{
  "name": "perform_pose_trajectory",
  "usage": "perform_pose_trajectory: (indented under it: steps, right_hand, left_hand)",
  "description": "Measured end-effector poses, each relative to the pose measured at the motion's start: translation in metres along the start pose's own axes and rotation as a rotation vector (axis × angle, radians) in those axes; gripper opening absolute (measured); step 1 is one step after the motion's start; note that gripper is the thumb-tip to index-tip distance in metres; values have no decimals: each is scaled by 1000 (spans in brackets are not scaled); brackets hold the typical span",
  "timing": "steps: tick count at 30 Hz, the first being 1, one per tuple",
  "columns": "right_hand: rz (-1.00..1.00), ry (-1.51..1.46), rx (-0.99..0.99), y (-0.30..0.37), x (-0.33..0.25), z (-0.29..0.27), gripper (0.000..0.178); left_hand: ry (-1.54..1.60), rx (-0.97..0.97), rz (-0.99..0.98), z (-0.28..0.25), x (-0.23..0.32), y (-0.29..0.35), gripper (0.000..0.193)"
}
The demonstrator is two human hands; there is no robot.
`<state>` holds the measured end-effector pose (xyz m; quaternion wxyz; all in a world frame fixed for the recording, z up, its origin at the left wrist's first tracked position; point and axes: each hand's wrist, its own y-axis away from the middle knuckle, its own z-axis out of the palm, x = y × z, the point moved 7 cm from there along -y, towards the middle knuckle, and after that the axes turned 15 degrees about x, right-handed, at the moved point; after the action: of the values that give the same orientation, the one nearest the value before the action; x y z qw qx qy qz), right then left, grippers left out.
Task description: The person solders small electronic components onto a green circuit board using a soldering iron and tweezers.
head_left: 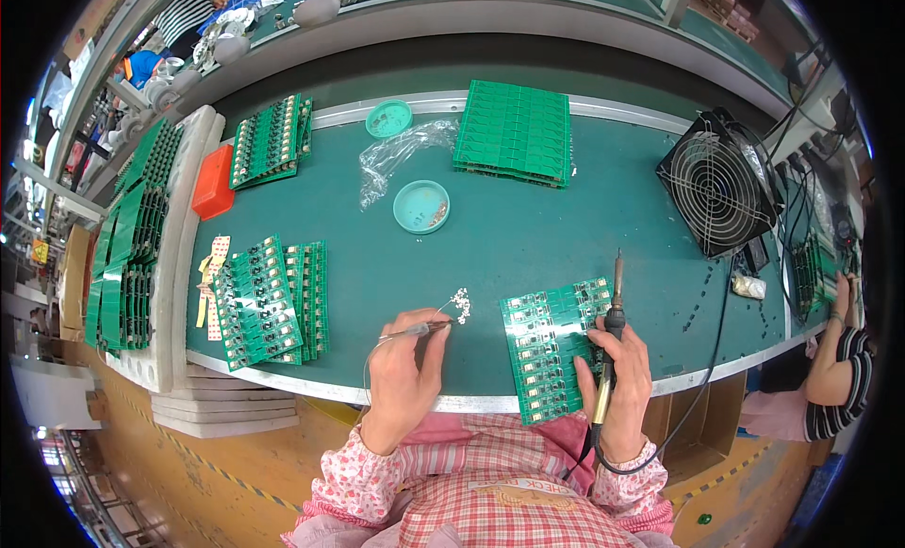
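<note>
My left hand (405, 364) is closed in a pinch round a slim grey holder (412, 331) with thin wire, apparently solder, coming out at both ends. Just beyond its fingertips lies a small heap of tiny white parts (461, 305) on the green mat. In my right hand (622, 383) is a soldering iron (615, 317), its bare metal tip pointing away from me. The same hand's fingers also touch the right side of a green circuit board (544, 336) fitted with rows of white components. That board reaches over the bench's front edge.
Populated boards (264, 303) lie stacked at left, beside a foam tray (184, 256) of more boards. Bare boards (514, 129), turquoise dishes (421, 207) and a plastic bag (401, 157) sit farther back. A black fan (721, 180) stands right, near the iron's cord. Another person's arm (830, 359) shows far right.
</note>
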<state>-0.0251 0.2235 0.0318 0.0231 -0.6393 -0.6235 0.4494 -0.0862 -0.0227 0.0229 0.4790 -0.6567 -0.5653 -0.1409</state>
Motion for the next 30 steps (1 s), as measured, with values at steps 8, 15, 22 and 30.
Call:
perform_pose_trajectory:
  steps: [8, 15, 22, 30]
  right_hand:
    - [-1, -7, -2, -1, -1, 0, 41]
    - [-24, 3, 2, -2, -1, 2, 41]
    - [38, -32, -2, -14, 3, -24, 42]
    - [-153, 127, 100, -62, -10, -103, 47]
  left_hand:
    - [-9, 5, -16, 0, -2, -1, 12]
    - [-24, 4, -8, -1, -2, -1, 11]
    - [49, -3, 40, 8, 7, -3, 10]
    - [55, 34, -123, -9, -1, 1, 8]
